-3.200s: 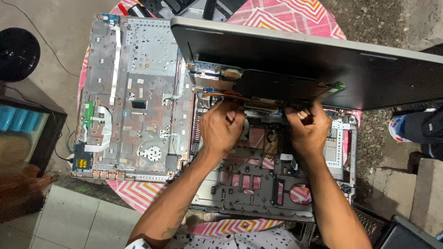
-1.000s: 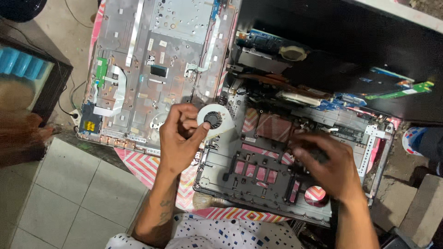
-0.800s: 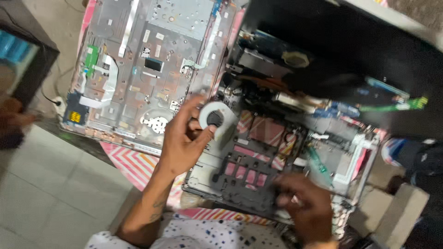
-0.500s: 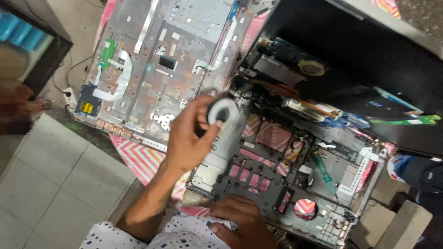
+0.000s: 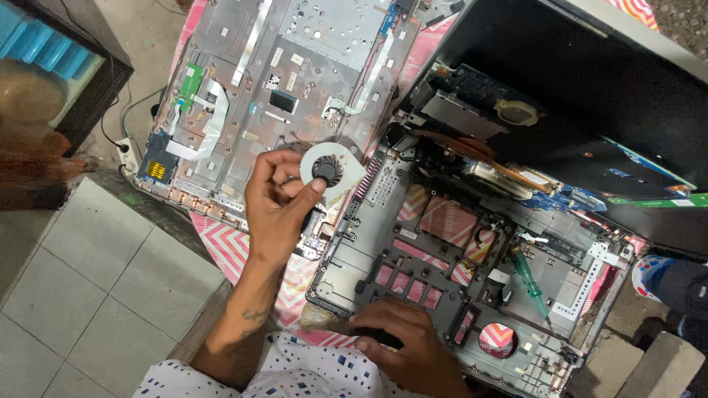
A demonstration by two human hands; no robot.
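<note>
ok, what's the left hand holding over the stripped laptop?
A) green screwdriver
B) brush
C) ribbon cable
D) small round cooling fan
D: the left hand pinches a small round cooling fan with a pale housing and dark hub; the green screwdriver lies in the chassis, and the right hand grips a brush.

You are at a makeshift repair spot, more a home or street-side bench than a fitted workshop. A gutted laptop base [image 5: 457, 273] and its removed top cover [image 5: 273, 88] lie on a small table [image 5: 221, 243] draped in a pink zigzag cloth. A green screwdriver [image 5: 531, 284] rests in the chassis. Around you are pale floor tiles [image 5: 88, 295], bare concrete and a power strip [image 5: 124, 147].
</note>
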